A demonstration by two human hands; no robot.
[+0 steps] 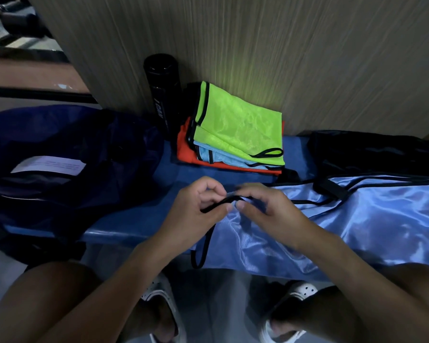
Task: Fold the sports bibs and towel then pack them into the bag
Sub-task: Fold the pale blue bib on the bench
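- Just below centre, the left hand (198,209) and right hand (263,209) meet fingertip to fingertip. Each grip is a pinch of thumb against curled fingers, grasping the narrow black binding (217,204) at the edge of the light-blue bib (357,219).
- That bib is glossy and satin-like, with a fine mesh weave and soft wrinkles. It lies spread from the hands toward 3 o'clock, and its near edge droops off the front of the surface (139,214). A loop of the black binding hangs down at 6 o'clock from the hands.
- The surface is a smooth blue bench top running from 9 to 3 o'clock.
- At 12 o'clock from the hands sits a flat, roughly rectangular stack. The neon-green bib (238,125), mesh with black edging, is on top. The folded pale-blue bib (223,158) is under it, and the orange bib (183,149) is at the bottom.
- Touching the stack at 11 o'clock stands a black bottle (162,92), cylindrical and shiny, with pale lettering down its side.
- At 9 o'clock slumps the navy bag (72,149), dark matte cloth in loose folds, bearing a white label (48,165).
- At 2 o'clock lies crumpled black fabric (372,152); what it is cannot be told.
- Behind everything rises a wood-grain panel (258,45) with fine vertical streaks.
- At 6 o'clock, on the floor, are white clogs (299,293) with perforated tops.
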